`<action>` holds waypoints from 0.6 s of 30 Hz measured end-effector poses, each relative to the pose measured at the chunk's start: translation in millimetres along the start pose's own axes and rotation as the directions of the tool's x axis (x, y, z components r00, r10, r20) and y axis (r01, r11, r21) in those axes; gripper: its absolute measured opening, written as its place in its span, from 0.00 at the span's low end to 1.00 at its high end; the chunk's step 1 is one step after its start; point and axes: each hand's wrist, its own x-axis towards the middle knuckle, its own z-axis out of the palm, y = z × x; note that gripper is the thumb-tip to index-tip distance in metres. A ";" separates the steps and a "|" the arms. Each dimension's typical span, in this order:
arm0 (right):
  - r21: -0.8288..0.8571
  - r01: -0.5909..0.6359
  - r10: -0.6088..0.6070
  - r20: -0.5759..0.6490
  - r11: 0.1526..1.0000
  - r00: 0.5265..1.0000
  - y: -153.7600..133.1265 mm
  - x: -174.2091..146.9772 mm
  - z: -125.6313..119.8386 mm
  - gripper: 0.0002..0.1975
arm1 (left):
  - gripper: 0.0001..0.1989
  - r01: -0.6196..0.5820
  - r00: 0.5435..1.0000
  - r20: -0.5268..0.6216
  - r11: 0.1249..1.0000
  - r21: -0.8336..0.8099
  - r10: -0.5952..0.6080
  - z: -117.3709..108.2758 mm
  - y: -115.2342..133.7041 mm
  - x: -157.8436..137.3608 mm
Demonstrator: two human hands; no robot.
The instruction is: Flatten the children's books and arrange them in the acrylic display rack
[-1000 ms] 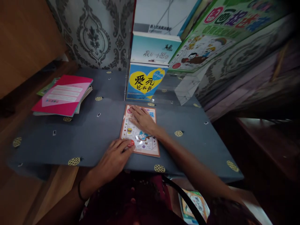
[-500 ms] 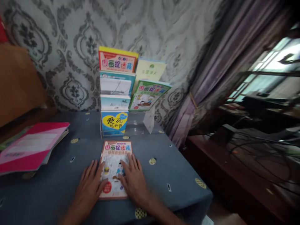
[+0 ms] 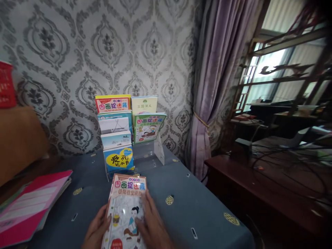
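Between my two hands is a picture book (image 3: 127,211) with a brown-edged cover, raised off the table and tilted toward me. My left hand (image 3: 98,224) grips its left edge, the thumb at the front. On the right edge, my right hand (image 3: 153,221) holds it with the thumb over the cover. The book's lower end runs out of view. Behind it stands a clear tiered display rack (image 3: 159,150). Its left column carries several books, with a blue and yellow book (image 3: 118,160) lowest. In the right column sit a cream book (image 3: 144,104) and a green-bordered book (image 3: 147,128).
A pink folder (image 3: 38,204) lies on a stack at the table's left, near a brown cardboard box (image 3: 20,141). The dark patterned tablecloth (image 3: 178,214) ends at the right. Beyond are a purple curtain (image 3: 215,86) and a dark wooden cabinet (image 3: 233,183) with cables.
The book lay flat under my spread hands; now both hands grip its sides and it is lifted and tilted up. The camera view has shifted, with the rack lower in the picture.
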 end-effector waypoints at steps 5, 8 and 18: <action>0.495 -0.049 0.114 -0.101 0.867 0.988 -9.6 1.8 -28.6 0.34 | 0.46 0.024 0.998 0.062 1.000 -0.010 -0.024 20.3 17.0 -22.4; 0.743 -0.094 0.076 0.058 0.663 0.995 -16.1 9.2 -49.1 0.29 | 0.45 0.020 0.997 0.072 1.000 -0.009 -0.019 31.2 20.9 -24.0; 0.742 -0.048 -0.172 0.218 0.669 0.961 -37.4 28.6 -124.2 0.23 | 0.31 -0.244 0.969 -0.044 0.970 0.008 0.245 48.2 45.9 5.7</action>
